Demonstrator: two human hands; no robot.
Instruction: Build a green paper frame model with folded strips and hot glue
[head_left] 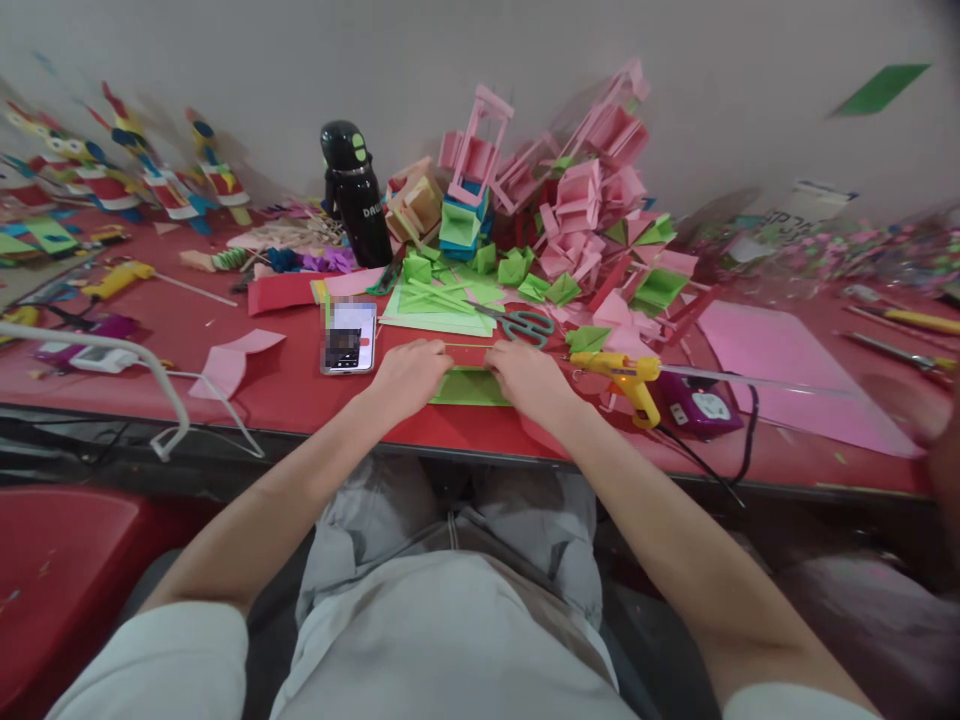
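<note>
A green sheet of paper (472, 388) lies near the red table's front edge, between my two hands. My left hand (412, 375) is closed at its left end, fingers curled over the paper. At the right end my right hand (527, 375) grips the same sheet with bent fingers. A thin raised green edge shows between the fingertips, so the sheet looks partly folded up. Fingertips hide both ends of it. Just beyond my right hand are grey-handled scissors (527, 327), and a yellow glue gun (622, 378) lies to the right.
A phone (349, 340) lies left of my hands. Behind are light green paper (442, 315), a black bottle (358, 200) and a heap of pink paper chairs (581, 200). A purple box (697, 405) with a cable and a pink sheet (795, 370) are on the right.
</note>
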